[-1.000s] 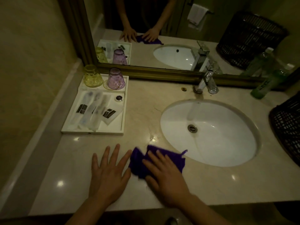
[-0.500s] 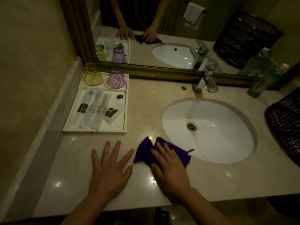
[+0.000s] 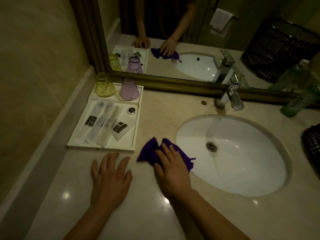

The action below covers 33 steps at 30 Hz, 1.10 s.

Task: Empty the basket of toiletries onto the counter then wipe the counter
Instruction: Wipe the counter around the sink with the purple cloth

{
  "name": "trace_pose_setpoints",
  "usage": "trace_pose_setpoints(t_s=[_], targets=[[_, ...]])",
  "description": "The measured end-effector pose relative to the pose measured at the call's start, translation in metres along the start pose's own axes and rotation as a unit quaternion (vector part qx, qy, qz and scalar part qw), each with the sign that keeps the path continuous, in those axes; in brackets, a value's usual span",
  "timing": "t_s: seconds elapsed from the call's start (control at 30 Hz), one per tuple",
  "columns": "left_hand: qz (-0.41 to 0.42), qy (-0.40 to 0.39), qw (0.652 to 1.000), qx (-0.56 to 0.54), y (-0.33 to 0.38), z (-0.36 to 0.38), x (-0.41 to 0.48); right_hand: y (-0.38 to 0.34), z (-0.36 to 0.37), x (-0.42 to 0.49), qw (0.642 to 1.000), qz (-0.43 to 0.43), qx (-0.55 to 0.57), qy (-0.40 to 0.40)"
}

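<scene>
Lower centre: left hand [image 3: 110, 177] flat on counter [image 3: 161, 108], fingers spread, holding nothing. Just right of it, right hand [image 3: 173, 172] presses purple cloth [image 3: 150, 151] with straight fingers; the cloth bunches ahead of the fingertips, touching the sink [image 3: 188, 129] rim. Next swipe likely up-frame, between tray [image 3: 102, 148] and sink. Basket [image 3: 312, 144] at right edge, well apart.

At the right edge of the frame the dark basket [image 3: 312, 144] is cut off, with only part of its woven side showing. The right hand [image 3: 173, 168] covers the middle of the purple cloth [image 3: 149, 151]. At upper right the green bottle [image 3: 296, 104] is blurred. The print on the sachets [image 3: 119, 127] is unreadable.
</scene>
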<state>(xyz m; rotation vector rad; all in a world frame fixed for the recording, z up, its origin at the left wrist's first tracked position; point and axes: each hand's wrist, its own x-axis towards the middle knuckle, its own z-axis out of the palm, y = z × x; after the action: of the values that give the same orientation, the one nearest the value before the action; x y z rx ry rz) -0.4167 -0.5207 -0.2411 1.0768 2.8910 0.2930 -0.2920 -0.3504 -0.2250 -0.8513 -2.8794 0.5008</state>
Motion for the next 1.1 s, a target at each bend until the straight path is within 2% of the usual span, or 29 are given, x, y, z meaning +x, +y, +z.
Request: trace_pose_setpoints(t_s=[0.07,0.17,0.23,0.27,0.33,0.4,0.5,0.6,0.77,0.83,0.87,0.93,1.0,1.03,1.07,1.1], targets=[[-0.011,-0.001,1.0,0.014,0.0,0.002,0.0,-0.015,0.007,0.005,1.0,0.008,0.015,-0.009],[-0.025,-0.001,1.0,0.014,-0.002,0.001,0.001,-0.004,0.017,-0.046,0.986,-0.155,-0.026,-0.056],[-0.024,-0.001,1.0,0.009,-0.001,0.002,0.001,0.018,0.015,-0.07,0.976,-0.205,-0.041,-0.068],[-0.023,0.001,1.0,0.004,-0.001,0.002,0.001,0.025,0.012,-0.068,0.98,-0.184,-0.042,-0.055],[-0.024,0.006,1.0,0.0,-0.002,0.002,0.001,0.025,0.008,-0.039,0.997,-0.073,-0.025,-0.011],[-0.029,0.003,1.0,0.001,-0.002,0.002,0.002,0.013,0.007,0.008,0.999,0.029,0.019,0.028],[-0.033,-0.004,0.999,0.005,0.0,0.001,0.002,0.008,0.0,0.075,0.992,0.079,0.088,0.03],[-0.033,-0.009,0.999,0.009,0.001,0.0,0.003,0.014,0.0,0.075,0.998,0.007,0.068,0.016],[-0.037,-0.016,0.999,0.018,0.003,-0.003,0.003,0.023,0.003,-0.042,0.976,-0.209,0.049,-0.037],[-0.039,-0.017,0.999,0.021,0.002,-0.004,0.003,0.025,-0.003,-0.059,0.97,-0.231,0.072,-0.039],[-0.04,-0.016,0.999,0.021,0.002,-0.004,0.003,0.022,-0.007,-0.056,0.974,-0.193,0.113,-0.027],[-0.037,-0.012,0.999,0.017,0.002,-0.004,0.003,0.008,-0.022,-0.032,0.963,-0.038,0.267,0.002],[-0.034,-0.006,0.999,0.01,0.002,-0.003,0.002,0.005,-0.04,0.006,0.903,0.101,0.417,0.026],[-0.034,-0.003,0.999,0.008,0.002,-0.002,0.002,0.01,-0.048,0.027,0.876,0.135,0.461,0.042],[-0.033,0.0,0.999,0.008,0.001,0.0,0.002,0.017,-0.056,0.049,0.864,0.141,0.481,0.057],[-0.032,0.003,0.999,0.007,0.0,0.001,0.002,0.025,-0.063,0.07,0.873,0.125,0.466,0.069]])
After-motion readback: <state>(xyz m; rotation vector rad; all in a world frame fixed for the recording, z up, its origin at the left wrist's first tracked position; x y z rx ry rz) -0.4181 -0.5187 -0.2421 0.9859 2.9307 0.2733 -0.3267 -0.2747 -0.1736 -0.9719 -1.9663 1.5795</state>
